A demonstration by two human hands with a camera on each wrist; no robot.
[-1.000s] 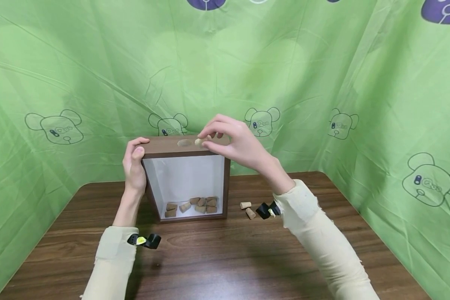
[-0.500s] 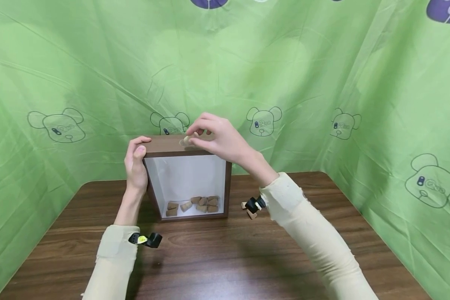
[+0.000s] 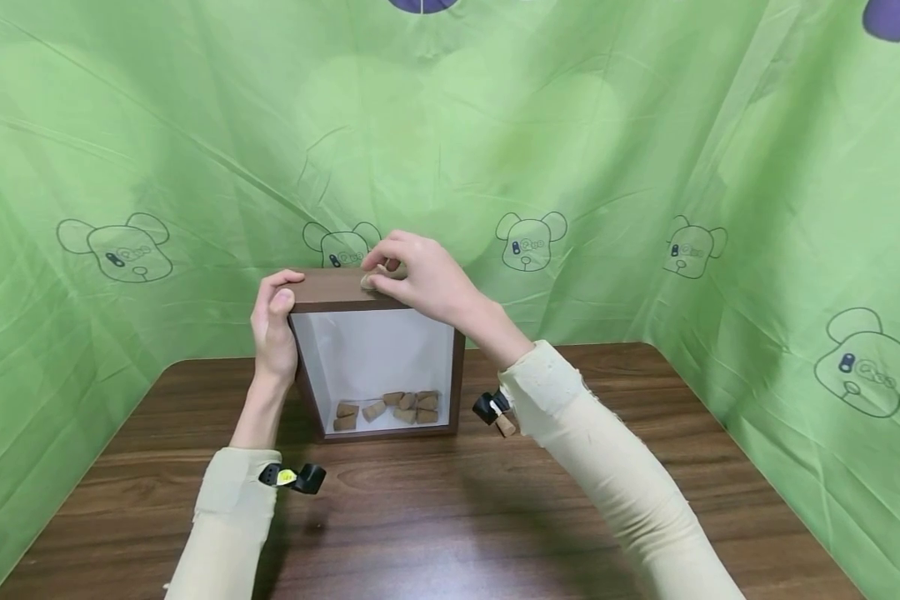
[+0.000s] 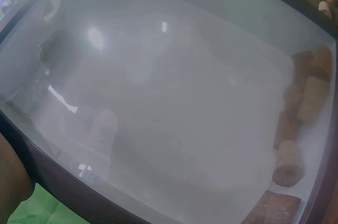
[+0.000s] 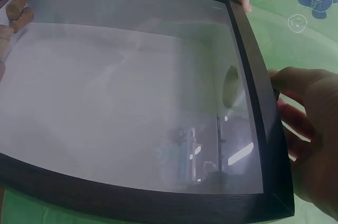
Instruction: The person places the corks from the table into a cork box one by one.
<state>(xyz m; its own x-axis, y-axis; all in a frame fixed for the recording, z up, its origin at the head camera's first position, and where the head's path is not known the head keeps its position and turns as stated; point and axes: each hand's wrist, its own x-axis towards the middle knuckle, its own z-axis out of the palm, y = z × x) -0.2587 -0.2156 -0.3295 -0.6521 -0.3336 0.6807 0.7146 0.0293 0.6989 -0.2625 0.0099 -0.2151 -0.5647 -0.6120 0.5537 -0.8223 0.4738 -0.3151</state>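
A brown wooden shadow box (image 3: pixel 457 375) with a clear front stands upright on the table. Its top face has a round hole (image 5: pixel 231 87), seen through the pane in the right wrist view. My left hand (image 3: pixel 273 329) grips the box's upper left corner, thumb in front. My right hand (image 3: pixel 427 279) is over the top face, thumb and fingertips pinching a pale cork (image 3: pixel 367 282) right at the hole; the fingers hide much of it. Several corks (image 4: pixel 288 163) lie inside along the bottom.
On the wooden table (image 3: pixel 390 517), a loose cork (image 3: pixel 505 426) lies right of the box, partly behind the right wrist's black camera (image 3: pixel 487 408). Green printed curtains (image 3: pixel 570 150) enclose the table at the back and sides.
My right hand has moved left along the box's top, bringing the cork from right of the hole to the hole. My left hand has kept its grip on the corner.
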